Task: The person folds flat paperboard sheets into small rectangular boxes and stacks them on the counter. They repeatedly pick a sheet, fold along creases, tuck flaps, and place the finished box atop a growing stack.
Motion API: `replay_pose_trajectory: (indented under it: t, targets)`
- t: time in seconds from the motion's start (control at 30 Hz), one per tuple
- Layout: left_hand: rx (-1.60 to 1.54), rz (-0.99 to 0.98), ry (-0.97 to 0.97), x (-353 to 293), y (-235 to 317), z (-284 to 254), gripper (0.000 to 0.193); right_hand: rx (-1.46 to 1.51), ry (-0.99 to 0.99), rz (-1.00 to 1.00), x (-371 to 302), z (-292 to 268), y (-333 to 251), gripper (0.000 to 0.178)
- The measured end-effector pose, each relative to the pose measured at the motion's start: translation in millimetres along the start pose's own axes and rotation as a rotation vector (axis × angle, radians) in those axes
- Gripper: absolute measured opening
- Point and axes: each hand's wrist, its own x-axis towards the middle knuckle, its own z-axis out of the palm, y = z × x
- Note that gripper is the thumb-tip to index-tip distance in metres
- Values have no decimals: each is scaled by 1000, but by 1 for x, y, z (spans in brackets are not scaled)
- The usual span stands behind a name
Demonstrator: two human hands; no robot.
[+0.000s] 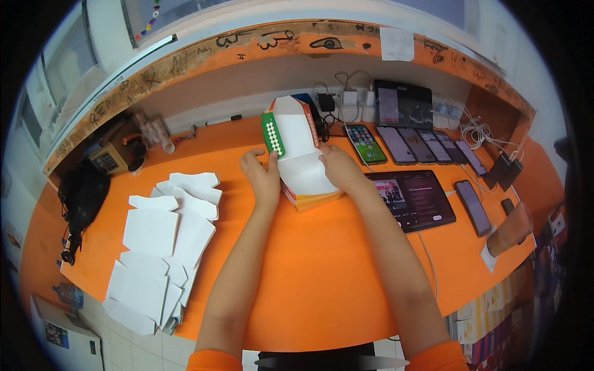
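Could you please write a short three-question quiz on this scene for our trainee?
1. Is the box between the left hand and the right hand open or shut?
2. Which lie to the left of the left hand?
a) the phones
b) the flat cartons
c) the tablets
3. Fill in the colour: the table is ____.

Key: 1. open; 2. b; 3. orange.
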Motion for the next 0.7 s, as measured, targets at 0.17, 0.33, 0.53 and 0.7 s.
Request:
replay_pose_trajectory:
  t: [0.17,0.33,0.53,0.7]
  targets:
    - [-669,-605,-202,4,1,0,73,48,-188,52,3,-6,3,36]
    - [-820,-761,-226,12,3,-4,74,448,-195,220,8,-5,1,50]
    - [-708,-502,-474,16,6,-9,50,1234,-59,430,16,-14,-8,52]
    - [-926,-549,-503,19,32,-15,29,1196,105,212,14,-19,-14,41]
